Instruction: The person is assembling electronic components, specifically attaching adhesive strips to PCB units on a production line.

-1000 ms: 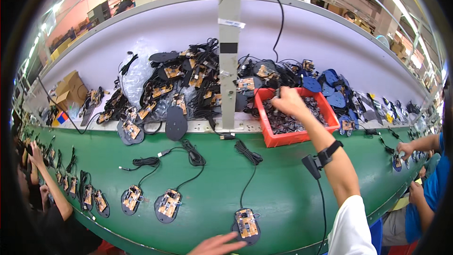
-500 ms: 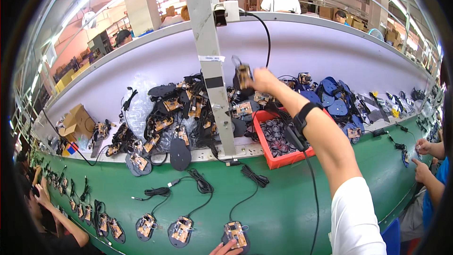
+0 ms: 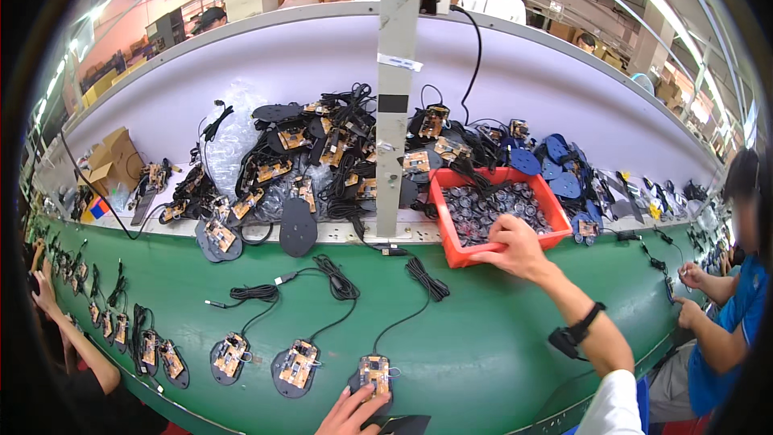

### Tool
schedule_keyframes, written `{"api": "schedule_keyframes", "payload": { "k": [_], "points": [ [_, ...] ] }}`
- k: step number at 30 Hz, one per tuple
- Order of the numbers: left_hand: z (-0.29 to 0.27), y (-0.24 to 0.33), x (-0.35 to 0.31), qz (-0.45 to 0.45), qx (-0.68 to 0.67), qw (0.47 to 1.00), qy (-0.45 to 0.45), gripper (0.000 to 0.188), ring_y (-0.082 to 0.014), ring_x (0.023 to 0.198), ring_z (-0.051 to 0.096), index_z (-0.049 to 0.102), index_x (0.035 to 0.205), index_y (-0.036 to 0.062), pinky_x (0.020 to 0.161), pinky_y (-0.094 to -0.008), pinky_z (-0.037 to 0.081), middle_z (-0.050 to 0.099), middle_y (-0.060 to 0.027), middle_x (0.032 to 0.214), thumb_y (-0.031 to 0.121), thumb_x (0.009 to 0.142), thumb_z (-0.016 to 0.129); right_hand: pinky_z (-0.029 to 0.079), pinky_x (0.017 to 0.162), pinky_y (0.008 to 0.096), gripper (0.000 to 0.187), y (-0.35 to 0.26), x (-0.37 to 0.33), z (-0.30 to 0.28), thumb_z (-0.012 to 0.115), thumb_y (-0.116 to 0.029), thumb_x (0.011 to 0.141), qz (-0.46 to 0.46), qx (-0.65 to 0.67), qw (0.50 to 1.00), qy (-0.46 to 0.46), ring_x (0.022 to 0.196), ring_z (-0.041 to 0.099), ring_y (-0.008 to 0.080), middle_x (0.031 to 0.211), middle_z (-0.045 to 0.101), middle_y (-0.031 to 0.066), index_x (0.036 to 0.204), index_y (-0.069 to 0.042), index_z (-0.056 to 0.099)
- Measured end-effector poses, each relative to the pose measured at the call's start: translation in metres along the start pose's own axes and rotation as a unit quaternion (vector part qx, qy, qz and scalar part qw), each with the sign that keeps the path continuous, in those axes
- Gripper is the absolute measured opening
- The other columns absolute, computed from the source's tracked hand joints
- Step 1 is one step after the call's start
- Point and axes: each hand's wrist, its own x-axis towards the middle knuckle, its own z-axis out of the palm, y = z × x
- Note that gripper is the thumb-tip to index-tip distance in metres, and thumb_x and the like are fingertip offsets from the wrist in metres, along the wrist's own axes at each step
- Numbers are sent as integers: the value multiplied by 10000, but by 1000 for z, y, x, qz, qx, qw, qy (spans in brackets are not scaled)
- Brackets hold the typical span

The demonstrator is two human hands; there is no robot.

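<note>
My left hand (image 3: 351,414) comes in at the lower edge, its fingers spread out and resting on the near end of a mouse base (image 3: 375,374) with a brown circuit board. From that base a black cable runs up to a coiled bundle (image 3: 425,278). My right hand (image 3: 515,248) is at the near wall of a red plastic bin (image 3: 452,257). Its thumb lies along the rim and its fingers curl over the inside. Small round clear-and-dark parts (image 3: 491,208) fill the bin. Two more mouse bases (image 3: 297,366) (image 3: 231,357) with boards lie left of my left hand.
Behind the green bench (image 3: 499,330), cabled boards (image 3: 294,141) are heaped around a grey post (image 3: 394,161). Blue mouse bases (image 3: 564,173) lie right of the bin. A cardboard box (image 3: 113,163) stands far left. Co-workers' hands (image 3: 689,294) are at the right side, and others at the left.
My right hand has let go of a cabled board, which now sits on the pile behind the bin, and has come down to the bin's near rim. The view has shifted slightly.
</note>
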Motion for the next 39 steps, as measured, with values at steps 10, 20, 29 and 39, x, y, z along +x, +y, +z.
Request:
{"api": "schedule_keyframes", "payload": {
  "k": [10,20,29,39],
  "points": [
    [20,15,5,30,19,998,-49,190,-440,1400,422,636,813,-29,1148,-643,317,552,-185,1424,141,840,715,535,570,381,516,-42,24,29,811,-521,763,-2,-54,986,156,637,634,239,742,604,49,619,-44,677],
    [34,20,14,63,-18,995,-70,188,-479,1390,434,622,850,-56,1139,-653,328,540,-211,1459,107,855,716,495,964,443,153,19,-8,-31,750,-123,848,85,34,978,187,1044,624,335,1001,675,151,963,-30,715],
    [40,21,18,55,-19,996,-72,170,-464,1360,470,615,853,-51,1136,-634,344,568,-204,1428,75,821,725,461,1013,529,517,176,-153,-44,721,-230,895,484,-210,849,33,1237,473,437,1280,481,230,1393,-183,593],
    [42,36,22,32,-4,996,-79,173,-463,1376,454,620,875,-49,1113,-624,362,550,-204,1452,81,826,724,515,953,502,397,187,-178,-56,633,-40,911,400,-197,894,55,1118,569,395,1212,540,217,1294,-142,645]
  ]
}}
